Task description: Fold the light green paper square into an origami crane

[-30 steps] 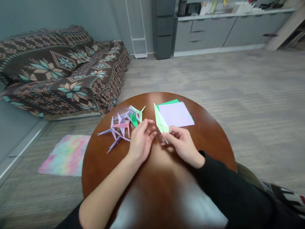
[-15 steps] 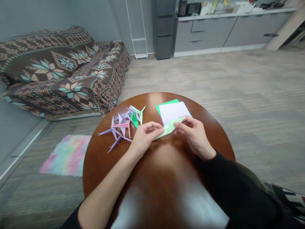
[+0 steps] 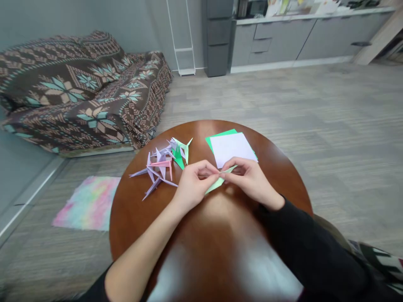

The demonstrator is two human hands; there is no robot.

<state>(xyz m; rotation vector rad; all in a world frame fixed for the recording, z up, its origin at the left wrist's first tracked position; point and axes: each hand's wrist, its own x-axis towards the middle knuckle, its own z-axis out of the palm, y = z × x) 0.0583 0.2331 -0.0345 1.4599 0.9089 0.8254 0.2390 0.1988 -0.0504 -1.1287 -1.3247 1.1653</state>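
A folded piece of pale green paper (image 3: 215,185) is held above the front of the paper stack, partly covered by fingers. My left hand (image 3: 195,181) pinches it from the left between thumb and fingers. From the right, my right hand (image 3: 249,178) pinches it too, with the fingertips of both hands close together at its middle. Just beyond lie a white-lilac paper sheet (image 3: 231,147) and a green sheet (image 3: 232,131) mostly beneath it. Left of my left hand sits a pile of folded paper figures (image 3: 161,161) in lilac, pink and green.
The round brown table (image 3: 132,222) bears all the paper. Past it stands a sofa (image 3: 103,105) under a patterned cover, with a pastel fluffy mat (image 3: 90,203) on the floor at left. Grey kitchen cabinets (image 3: 283,42) line the back.
My right hand has moved left and slightly down, closer to my left hand. More of the folded green paper is now covered by fingers, and more of the white-lilac sheet shows.
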